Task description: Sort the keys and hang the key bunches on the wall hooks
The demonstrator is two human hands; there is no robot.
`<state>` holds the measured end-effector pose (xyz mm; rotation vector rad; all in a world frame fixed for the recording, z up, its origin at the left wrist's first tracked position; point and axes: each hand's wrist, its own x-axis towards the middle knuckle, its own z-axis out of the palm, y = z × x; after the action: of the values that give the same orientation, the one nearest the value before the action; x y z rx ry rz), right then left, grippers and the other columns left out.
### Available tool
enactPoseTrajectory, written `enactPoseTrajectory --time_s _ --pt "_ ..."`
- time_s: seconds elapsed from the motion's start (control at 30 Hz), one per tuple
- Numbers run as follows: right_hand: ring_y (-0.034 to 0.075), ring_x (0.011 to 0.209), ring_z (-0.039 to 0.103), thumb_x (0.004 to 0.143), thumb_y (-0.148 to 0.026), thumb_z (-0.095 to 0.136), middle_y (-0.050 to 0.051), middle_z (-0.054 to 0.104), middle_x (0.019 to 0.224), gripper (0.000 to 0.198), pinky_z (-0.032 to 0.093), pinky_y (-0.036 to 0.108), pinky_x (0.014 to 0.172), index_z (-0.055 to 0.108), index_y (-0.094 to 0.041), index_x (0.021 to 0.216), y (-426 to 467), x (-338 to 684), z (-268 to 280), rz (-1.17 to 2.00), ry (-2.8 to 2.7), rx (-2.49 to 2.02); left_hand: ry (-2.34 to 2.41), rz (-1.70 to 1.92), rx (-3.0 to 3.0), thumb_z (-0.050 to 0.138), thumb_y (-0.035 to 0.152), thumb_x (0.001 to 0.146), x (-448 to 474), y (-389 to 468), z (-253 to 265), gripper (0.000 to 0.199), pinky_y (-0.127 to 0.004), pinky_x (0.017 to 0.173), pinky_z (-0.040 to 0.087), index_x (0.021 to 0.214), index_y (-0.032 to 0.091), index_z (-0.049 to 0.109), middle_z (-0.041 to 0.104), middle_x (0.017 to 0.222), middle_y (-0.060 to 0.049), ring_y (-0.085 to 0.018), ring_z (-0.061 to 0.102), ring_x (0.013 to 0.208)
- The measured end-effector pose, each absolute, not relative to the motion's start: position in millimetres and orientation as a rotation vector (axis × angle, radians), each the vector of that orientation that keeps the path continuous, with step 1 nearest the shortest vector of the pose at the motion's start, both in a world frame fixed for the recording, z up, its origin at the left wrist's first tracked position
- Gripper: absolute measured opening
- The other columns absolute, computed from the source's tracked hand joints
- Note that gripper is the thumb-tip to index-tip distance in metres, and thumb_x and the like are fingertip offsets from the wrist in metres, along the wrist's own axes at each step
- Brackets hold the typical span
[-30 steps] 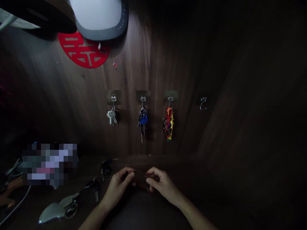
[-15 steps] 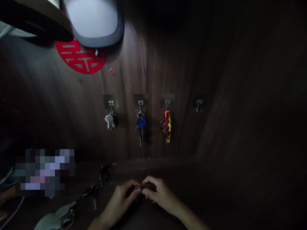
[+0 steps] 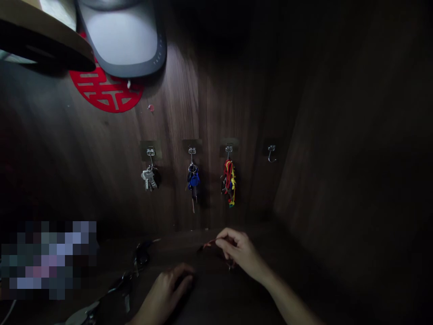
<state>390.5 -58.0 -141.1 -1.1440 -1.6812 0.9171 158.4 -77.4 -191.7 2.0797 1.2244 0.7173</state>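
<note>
My right hand pinches a dark red cord between thumb and fingers, above the dark wooden surface. One end of the cord sticks out to the left, and small metal pieces, too dim to make out, dangle beneath the hand. Lower and to the left, my left hand is apart from the cord, its thumb and fingers loosely curved with a gap between them. On the back panel hang silver keys, keys with a blue tag and a bunch with red and yellow cords.
A bare metal hook is at the right of the row. More keys and a key bunch lie left of my left hand. A grey-white rounded object hangs above, over a red paper cutout.
My hands have come apart. The right hand has risen to the right with the red cord, while the left hand has let go of it and dropped slightly. The view has shifted a little.
</note>
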Motion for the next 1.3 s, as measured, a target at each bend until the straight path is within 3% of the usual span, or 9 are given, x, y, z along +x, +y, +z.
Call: enactPoseTrajectory --time_s 0.17,0.53,0.73,1.03,1.3 --pt "0.007 0.041 0.038 0.080 -0.045 0.056 -0.007 0.046 0.045 0.029 0.030 0.018 0.041 0.062 -0.017 0.076 -39.1 407.4 -109.8 0.746 -1.592 -1.084 1.210 0.680 2.115 0.046 0.032 0.090 157.9 -78.6 -188.4 0.019 -0.017 0.081 0.045 0.098 0.027 0.063 0.071 0.096 0.005 -0.013 0.065 0.090" --pt "0.005 0.035 0.034 0.069 -0.051 0.065 -0.007 0.048 0.045 0.035 0.025 0.018 0.033 0.059 -0.017 0.072 -3.0 410.7 -25.2 0.507 -1.343 -0.933 1.208 0.651 2.127 0.045 0.036 0.090 156.1 -77.3 -188.8 0.023 -0.017 0.081 0.047 0.099 0.027 0.064 0.072 0.097 0.005 -0.014 0.066 0.089" --pt "0.006 0.038 0.039 0.068 -0.044 0.063 -0.007 0.049 0.045 0.027 0.029 0.018 0.035 0.059 -0.017 0.069 20.8 410.0 1.5 0.380 -1.257 -0.931 1.197 0.657 2.149 0.046 0.034 0.090 155.2 -75.8 -192.9 0.021 -0.016 0.079 0.046 0.097 0.027 0.064 0.072 0.095 0.004 -0.013 0.066 0.087" --pt "0.008 0.040 0.044 0.067 -0.043 0.063 -0.007 0.049 0.044 0.027 0.031 0.019 0.038 0.056 -0.018 0.065 41.4 411.9 -0.9 0.332 -1.195 -0.980 1.204 0.665 2.154 0.047 0.031 0.088 156.5 -75.8 -188.7 0.020 -0.017 0.077 0.048 0.093 0.027 0.066 0.073 0.091 0.004 -0.014 0.066 0.085" --pt "0.006 0.035 0.037 0.070 -0.048 0.060 -0.006 0.052 0.049 0.031 0.031 0.018 0.034 0.057 -0.017 0.075 35.1 413.8 -35.0 0.382 -1.152 -0.971 1.190 0.680 2.157 0.047 0.032 0.088 155.0 -75.7 -189.8 0.020 -0.018 0.078 0.047 0.091 0.026 0.066 0.073 0.092 0.004 -0.015 0.066 0.085"
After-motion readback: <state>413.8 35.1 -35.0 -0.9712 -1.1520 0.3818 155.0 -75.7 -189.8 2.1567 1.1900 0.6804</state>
